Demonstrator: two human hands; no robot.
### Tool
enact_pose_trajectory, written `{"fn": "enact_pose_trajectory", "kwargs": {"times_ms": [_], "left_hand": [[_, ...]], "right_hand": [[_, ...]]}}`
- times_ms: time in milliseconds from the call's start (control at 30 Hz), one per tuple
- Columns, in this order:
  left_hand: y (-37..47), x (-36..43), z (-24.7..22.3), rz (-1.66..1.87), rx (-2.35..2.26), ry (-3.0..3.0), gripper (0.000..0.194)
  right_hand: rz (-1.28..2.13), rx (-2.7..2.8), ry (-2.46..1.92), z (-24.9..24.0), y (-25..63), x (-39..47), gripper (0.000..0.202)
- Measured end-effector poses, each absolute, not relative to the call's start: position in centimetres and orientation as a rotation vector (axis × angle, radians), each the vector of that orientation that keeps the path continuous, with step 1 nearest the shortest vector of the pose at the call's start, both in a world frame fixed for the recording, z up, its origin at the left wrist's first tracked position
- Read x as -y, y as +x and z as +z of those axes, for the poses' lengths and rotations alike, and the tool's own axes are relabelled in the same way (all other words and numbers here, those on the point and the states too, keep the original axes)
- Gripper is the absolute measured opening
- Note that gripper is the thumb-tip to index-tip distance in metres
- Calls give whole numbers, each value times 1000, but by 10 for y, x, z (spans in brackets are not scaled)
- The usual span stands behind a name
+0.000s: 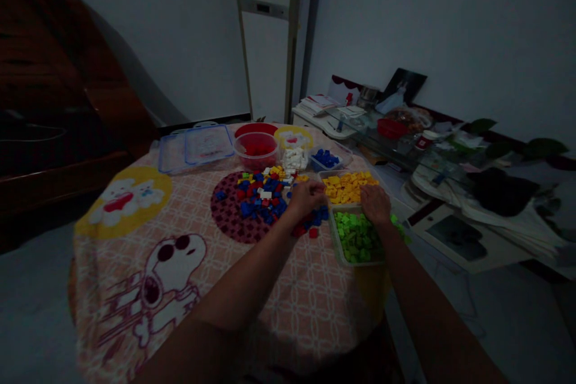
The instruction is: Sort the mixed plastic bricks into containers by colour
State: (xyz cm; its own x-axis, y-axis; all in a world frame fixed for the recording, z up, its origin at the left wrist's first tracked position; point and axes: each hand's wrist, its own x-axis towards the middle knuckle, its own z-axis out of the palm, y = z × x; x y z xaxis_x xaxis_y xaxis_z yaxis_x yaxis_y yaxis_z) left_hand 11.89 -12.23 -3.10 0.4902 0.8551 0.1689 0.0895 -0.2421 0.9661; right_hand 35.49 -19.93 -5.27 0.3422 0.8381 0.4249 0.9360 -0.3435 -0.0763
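Observation:
My left hand (307, 198) is over the right side of a loose pile of building bricks (265, 195) in blue, red, white and yellow. Its fingers are pinched together, and what is between them is too dark to make out. My right hand (376, 204) lies with fingers extended at the near right edge of a box of yellow bricks (344, 186). Under that wrist stands a clear box of green bricks (357, 237). A single red brick (313, 233) lies on the tablecloth near the pile.
Behind the pile are a clear tub of red bricks (256, 153), white bricks (296, 159) and a box of blue bricks (324, 159). Clear blue-rimmed lids (195, 149) lie at the back left of the patterned tablecloth (288, 288). A cluttered glass shelf (382, 138) stands right.

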Motion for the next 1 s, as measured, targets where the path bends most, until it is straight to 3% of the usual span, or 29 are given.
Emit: {"fn": "enact_pose_trajectory", "kwargs": {"times_ms": [200, 567, 1000], "left_hand": [[137, 134, -37, 926, -465, 1541, 44], [102, 99, -47, 1097, -1014, 2299, 38], [105, 92, -19, 485, -1319, 2567, 33]], "right_hand": [[-441, 1597, -2291, -49, 354, 202, 39], [-509, 1636, -2266, -55, 359, 200, 39], [-530, 1618, -2230, -62, 359, 199, 40]]}}
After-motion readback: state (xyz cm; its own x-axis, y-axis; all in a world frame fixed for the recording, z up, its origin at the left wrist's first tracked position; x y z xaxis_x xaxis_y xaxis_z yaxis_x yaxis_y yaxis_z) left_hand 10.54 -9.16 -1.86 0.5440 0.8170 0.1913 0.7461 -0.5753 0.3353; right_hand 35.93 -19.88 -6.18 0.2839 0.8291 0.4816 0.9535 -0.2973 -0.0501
